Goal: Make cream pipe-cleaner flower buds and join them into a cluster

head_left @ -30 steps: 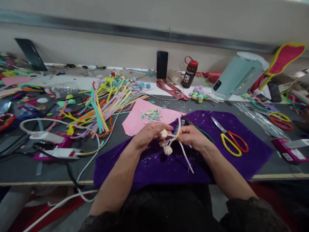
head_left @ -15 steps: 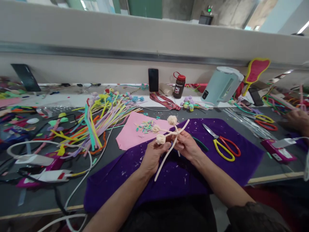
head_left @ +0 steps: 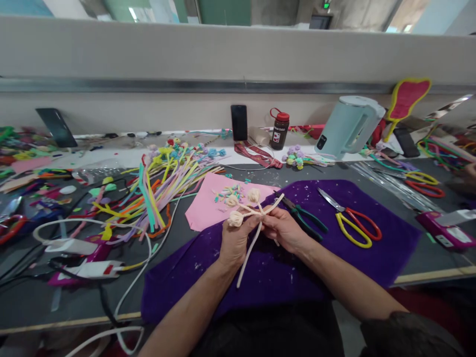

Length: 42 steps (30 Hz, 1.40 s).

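Observation:
Cream pipe cleaners (head_left: 247, 255) cross one another between my hands, and several of their ends carry small fluffy balls (head_left: 235, 218). With thumb and fingers, my left hand (head_left: 235, 243) pinches the stems just below the balls. My right hand (head_left: 284, 229) grips the same stems at the crossing, its fingertips close to the left thumb. One long stem slants down toward me and a shorter one points up to the right. Beneath both hands lies a purple cloth (head_left: 178, 282). Dark green-handled pliers (head_left: 307, 218) rest just beyond my right hand, and red-and-yellow scissors (head_left: 357, 223) farther right.
Pink paper (head_left: 203, 210) with small coloured clippings lies ahead. To the left are a heap of coloured pipe cleaners (head_left: 163, 186) and white cables (head_left: 124, 292). A phone (head_left: 239, 122), a bottle (head_left: 279, 131) and a kettle (head_left: 349, 126) stand at the back. Another person's hand shows at the right edge.
Both hands have shifted slightly; my left thumb now reaches the crossing of the stems, and the balls sit lower. More of the pliers shows. The whole view has turned a little left.

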Each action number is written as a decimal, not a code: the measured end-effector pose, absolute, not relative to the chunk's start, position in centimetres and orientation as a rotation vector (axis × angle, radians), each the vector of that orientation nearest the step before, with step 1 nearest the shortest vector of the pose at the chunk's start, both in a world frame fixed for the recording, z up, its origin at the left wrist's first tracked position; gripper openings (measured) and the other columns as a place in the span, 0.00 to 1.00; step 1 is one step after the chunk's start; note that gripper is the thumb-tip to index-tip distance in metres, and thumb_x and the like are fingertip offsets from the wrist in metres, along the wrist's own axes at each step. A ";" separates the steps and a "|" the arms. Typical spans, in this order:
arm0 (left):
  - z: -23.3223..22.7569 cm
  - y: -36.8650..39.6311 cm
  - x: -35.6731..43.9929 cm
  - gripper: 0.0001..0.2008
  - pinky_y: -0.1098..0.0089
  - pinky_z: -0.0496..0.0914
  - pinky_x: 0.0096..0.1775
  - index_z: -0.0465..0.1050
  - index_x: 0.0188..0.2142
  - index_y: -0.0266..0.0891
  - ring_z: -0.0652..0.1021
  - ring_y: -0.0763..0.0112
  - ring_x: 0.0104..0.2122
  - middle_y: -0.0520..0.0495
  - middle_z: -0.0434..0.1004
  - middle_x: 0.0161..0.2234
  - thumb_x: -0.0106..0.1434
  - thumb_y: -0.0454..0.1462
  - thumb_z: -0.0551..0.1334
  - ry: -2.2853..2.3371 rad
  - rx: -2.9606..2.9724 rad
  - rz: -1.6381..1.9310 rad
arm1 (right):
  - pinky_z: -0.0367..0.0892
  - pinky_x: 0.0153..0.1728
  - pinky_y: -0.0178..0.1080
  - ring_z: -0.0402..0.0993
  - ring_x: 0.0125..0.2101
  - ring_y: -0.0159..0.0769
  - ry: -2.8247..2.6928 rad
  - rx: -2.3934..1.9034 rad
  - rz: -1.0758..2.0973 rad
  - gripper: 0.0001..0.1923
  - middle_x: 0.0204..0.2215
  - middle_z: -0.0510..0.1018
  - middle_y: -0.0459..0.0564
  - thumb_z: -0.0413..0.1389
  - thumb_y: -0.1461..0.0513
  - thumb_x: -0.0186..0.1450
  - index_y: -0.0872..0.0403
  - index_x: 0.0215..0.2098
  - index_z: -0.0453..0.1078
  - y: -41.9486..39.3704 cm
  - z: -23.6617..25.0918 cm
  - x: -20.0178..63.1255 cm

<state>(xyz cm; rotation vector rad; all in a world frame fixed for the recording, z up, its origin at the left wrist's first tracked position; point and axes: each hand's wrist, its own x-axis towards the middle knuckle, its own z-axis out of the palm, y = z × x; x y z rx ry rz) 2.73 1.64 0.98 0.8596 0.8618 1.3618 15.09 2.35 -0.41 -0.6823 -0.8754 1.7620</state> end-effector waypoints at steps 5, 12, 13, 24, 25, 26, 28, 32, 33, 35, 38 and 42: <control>1.0 1.8 2.5 0.07 0.72 0.68 0.31 0.75 0.28 0.34 0.73 0.74 0.25 0.50 0.74 0.25 0.48 0.33 0.67 0.894 0.891 1.388 | 0.46 0.11 0.27 0.53 0.12 0.19 -0.883 -0.763 1.706 0.11 0.18 0.70 0.43 0.61 0.58 0.53 0.57 0.29 0.71 2.2 -0.9 14.5; 1.8 1.8 2.1 0.05 0.75 0.66 0.28 0.77 0.27 0.34 0.72 0.76 0.22 0.51 0.74 0.21 0.50 0.35 0.66 0.920 0.929 1.263 | 0.47 0.11 0.27 0.53 0.12 0.20 -0.886 -0.756 1.698 0.11 0.15 0.67 0.41 0.62 0.58 0.52 0.57 0.30 0.71 2.2 -0.6 14.6; 2.0 1.8 2.1 0.05 0.74 0.67 0.29 0.77 0.27 0.35 0.73 0.75 0.23 0.51 0.75 0.22 0.50 0.35 0.66 0.921 0.935 1.258 | 0.47 0.11 0.27 0.53 0.12 0.20 -0.881 -0.743 1.687 0.11 0.14 0.65 0.39 0.62 0.58 0.52 0.57 0.30 0.71 2.1 -0.6 14.6; 2.2 2.1 2.4 0.07 0.74 0.66 0.31 0.76 0.27 0.34 0.72 0.74 0.24 0.51 0.75 0.23 0.49 0.36 0.66 0.959 0.915 1.288 | 0.47 0.11 0.27 0.55 0.11 0.21 -0.890 -0.797 1.525 0.09 0.12 0.60 0.38 0.59 0.58 0.56 0.56 0.28 0.70 1.9 -0.7 14.2; 1.9 2.2 2.4 0.07 0.74 0.66 0.31 0.76 0.27 0.34 0.72 0.74 0.24 0.51 0.75 0.23 0.48 0.36 0.67 0.947 0.880 1.281 | 0.47 0.11 0.27 0.56 0.11 0.21 -0.910 -0.824 1.496 0.09 0.12 0.60 0.38 0.60 0.58 0.56 0.57 0.28 0.70 1.9 -0.7 14.2; 1.6 2.3 2.4 0.06 0.74 0.66 0.31 0.75 0.27 0.34 0.72 0.75 0.24 0.51 0.75 0.23 0.49 0.36 0.67 0.926 0.854 1.276 | 0.47 0.11 0.27 0.56 0.11 0.21 -0.927 -0.849 1.468 0.09 0.13 0.61 0.38 0.60 0.58 0.55 0.57 0.28 0.70 1.9 -0.7 14.1; 1.2 2.4 2.4 0.06 0.73 0.66 0.32 0.75 0.27 0.35 0.72 0.75 0.25 0.52 0.75 0.23 0.50 0.36 0.66 0.883 0.829 1.261 | 0.47 0.11 0.27 0.56 0.11 0.21 -0.940 -0.871 1.439 0.09 0.13 0.62 0.38 0.60 0.58 0.55 0.57 0.28 0.71 1.9 -0.7 14.1; 1.1 2.4 2.2 0.06 0.74 0.65 0.31 0.75 0.27 0.35 0.72 0.75 0.24 0.52 0.74 0.22 0.51 0.37 0.65 0.881 0.859 1.218 | 0.48 0.11 0.27 0.56 0.11 0.21 -0.905 -0.849 1.497 0.09 0.14 0.65 0.39 0.60 0.58 0.54 0.57 0.26 0.70 1.9 -0.7 14.0; 1.1 2.4 2.1 0.06 0.75 0.65 0.30 0.74 0.26 0.35 0.72 0.76 0.23 0.53 0.74 0.22 0.50 0.37 0.66 0.901 0.870 1.213 | 0.48 0.11 0.27 0.56 0.11 0.21 -0.898 -0.841 1.519 0.10 0.14 0.66 0.40 0.60 0.57 0.54 0.57 0.26 0.70 2.0 -0.6 14.1; 1.2 2.4 2.0 0.07 0.76 0.63 0.27 0.74 0.24 0.35 0.70 0.77 0.21 0.53 0.72 0.20 0.50 0.38 0.66 0.938 0.898 1.203 | 0.48 0.11 0.28 0.57 0.11 0.21 -0.897 -0.831 1.557 0.10 0.16 0.69 0.42 0.60 0.57 0.54 0.57 0.26 0.71 2.0 -0.6 14.2; 1.1 2.4 1.9 0.09 0.76 0.63 0.26 0.73 0.22 0.34 0.70 0.77 0.21 0.52 0.71 0.20 0.51 0.39 0.65 0.953 0.924 1.187 | 0.46 0.11 0.28 0.57 0.11 0.20 -0.900 -0.807 1.599 0.10 0.17 0.71 0.43 0.60 0.57 0.54 0.57 0.25 0.70 2.2 -0.8 14.2; 1.2 2.5 2.0 0.09 0.75 0.62 0.24 0.72 0.21 0.35 0.69 0.77 0.19 0.53 0.70 0.18 0.49 0.39 0.66 0.975 0.862 1.172 | 0.45 0.10 0.28 0.55 0.10 0.20 -0.878 -0.794 1.649 0.13 0.15 0.69 0.42 0.60 0.55 0.54 0.57 0.22 0.68 2.4 -1.4 14.0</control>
